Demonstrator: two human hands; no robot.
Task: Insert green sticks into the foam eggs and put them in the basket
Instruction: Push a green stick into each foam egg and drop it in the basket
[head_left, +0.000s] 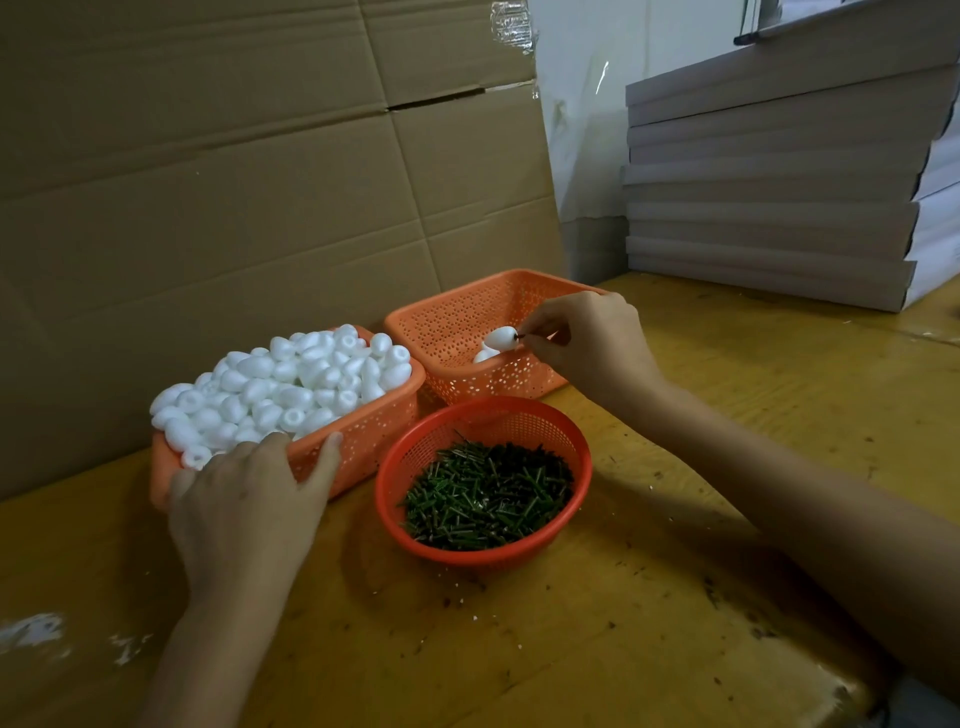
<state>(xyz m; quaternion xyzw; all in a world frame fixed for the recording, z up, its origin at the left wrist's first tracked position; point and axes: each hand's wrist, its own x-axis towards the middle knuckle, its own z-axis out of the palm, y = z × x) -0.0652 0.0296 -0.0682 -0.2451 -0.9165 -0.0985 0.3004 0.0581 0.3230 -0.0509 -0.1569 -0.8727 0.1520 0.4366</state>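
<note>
My right hand (587, 343) pinches a green stick (525, 338) that is pushed into a white foam egg (500, 337), held over the square orange basket (457, 317). Another egg (483, 356) lies in that basket. My left hand (249, 493) rests on the near rim of the orange basket (363, 431) heaped with several white foam eggs (291, 384), fingertips among the eggs. Whether it holds one is hidden. A round red basket (576, 467) in front holds a pile of green sticks (488, 499).
Everything stands on a worn yellow wooden table (675, 571). A large flattened cardboard sheet (234, 182) leans behind the baskets. A stack of grey flat boxes (779, 197) fills the back right corner of the table.
</note>
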